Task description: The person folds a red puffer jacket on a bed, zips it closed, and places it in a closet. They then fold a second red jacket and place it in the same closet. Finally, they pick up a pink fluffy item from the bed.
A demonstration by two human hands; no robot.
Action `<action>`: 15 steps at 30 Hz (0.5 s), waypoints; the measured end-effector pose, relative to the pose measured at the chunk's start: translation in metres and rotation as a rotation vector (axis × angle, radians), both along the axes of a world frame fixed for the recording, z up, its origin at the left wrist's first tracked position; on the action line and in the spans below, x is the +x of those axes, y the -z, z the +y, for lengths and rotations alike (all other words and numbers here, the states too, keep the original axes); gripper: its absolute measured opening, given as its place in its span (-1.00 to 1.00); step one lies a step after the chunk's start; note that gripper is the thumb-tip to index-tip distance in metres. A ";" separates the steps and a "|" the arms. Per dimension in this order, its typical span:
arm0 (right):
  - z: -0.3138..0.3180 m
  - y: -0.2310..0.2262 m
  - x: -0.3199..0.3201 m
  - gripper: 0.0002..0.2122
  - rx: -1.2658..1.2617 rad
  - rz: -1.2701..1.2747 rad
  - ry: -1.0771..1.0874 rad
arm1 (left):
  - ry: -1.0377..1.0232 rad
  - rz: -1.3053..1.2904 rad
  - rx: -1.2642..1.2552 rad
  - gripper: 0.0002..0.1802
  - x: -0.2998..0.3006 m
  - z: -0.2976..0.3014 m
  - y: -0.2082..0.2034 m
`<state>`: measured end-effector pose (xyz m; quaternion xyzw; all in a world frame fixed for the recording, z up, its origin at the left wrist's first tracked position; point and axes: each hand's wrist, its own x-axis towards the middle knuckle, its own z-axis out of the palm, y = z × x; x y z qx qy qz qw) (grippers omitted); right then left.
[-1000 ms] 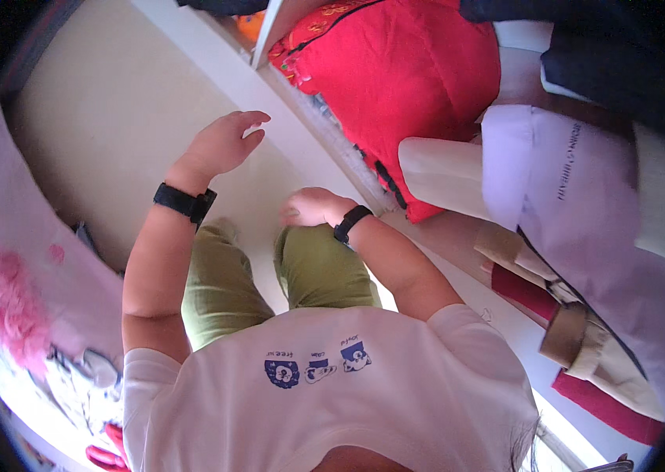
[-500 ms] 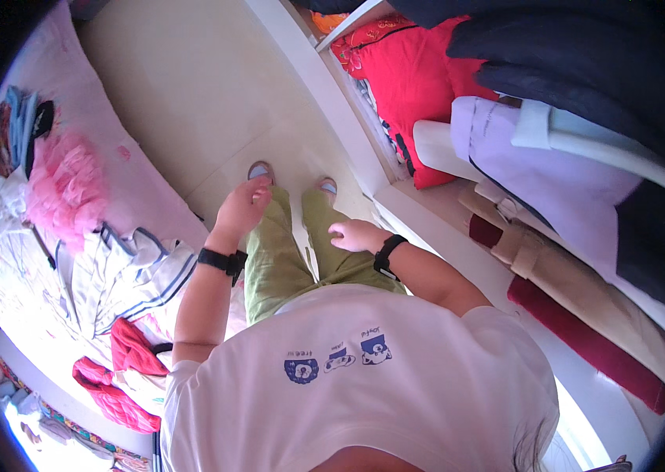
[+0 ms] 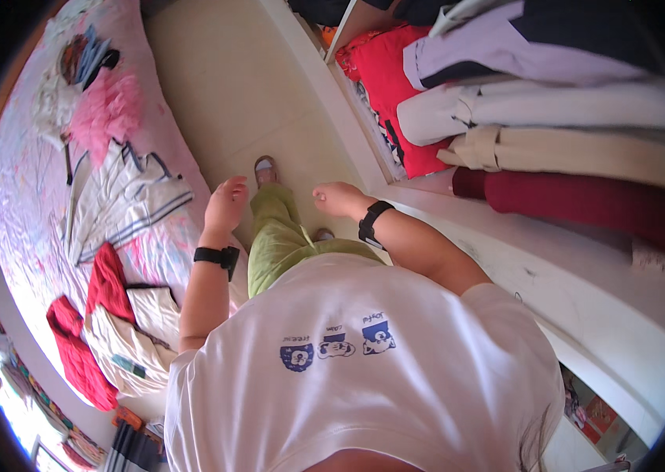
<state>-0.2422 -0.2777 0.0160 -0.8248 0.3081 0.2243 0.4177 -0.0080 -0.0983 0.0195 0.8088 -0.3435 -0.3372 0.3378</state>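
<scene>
My left hand [image 3: 228, 203] hangs before me beside the bed edge, holding nothing, its fingers loosely bent and a little apart. To its right, my right hand [image 3: 342, 200] is curled in on itself over the floor, with nothing seen in it. Both wrists carry black straps. Nearest to my left hand lies a white garment with dark stripes [image 3: 132, 200] on the bed [image 3: 161, 118]. Hanging clothes fill the wardrobe on the right: a dark red one [image 3: 576, 203], a beige one [image 3: 560, 147], a pale grey one [image 3: 552, 106] and a lilac-and-black one [image 3: 474, 47].
A pink ruffled item [image 3: 108, 114] and small folded cloths lie farther up the bed. Nearer are a red garment [image 3: 104, 283] and a cream one [image 3: 124, 346]. A red bundle [image 3: 399, 94] sits inside the wardrobe. Tiled floor [image 3: 246, 86] runs between bed and wardrobe.
My view has turned and shifted, so more of the bed shows and the wardrobe clothes appear higher. One foot has stepped ahead of the other. Both hands have swung slightly left in the picture, still empty.
</scene>
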 end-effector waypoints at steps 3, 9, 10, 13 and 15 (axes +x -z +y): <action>0.033 -0.027 -0.036 -0.69 0.014 -0.078 -0.031 | -0.009 0.055 -0.017 -0.71 -0.063 0.046 -0.009; 0.074 -0.053 -0.100 -0.73 0.029 0.101 -0.231 | -0.079 0.078 -0.022 -0.71 -0.144 0.144 -0.056; 0.078 -0.051 -0.105 -0.73 0.004 0.113 -0.300 | -0.120 0.055 0.033 -0.71 -0.151 0.162 -0.063; 0.093 -0.042 -0.106 -0.71 0.061 0.061 -0.272 | -0.220 -0.037 0.092 -0.70 -0.168 0.224 -0.080; 0.106 -0.035 -0.101 -0.69 -0.006 -0.050 -0.284 | -0.248 -0.023 0.104 -0.69 -0.180 0.261 -0.086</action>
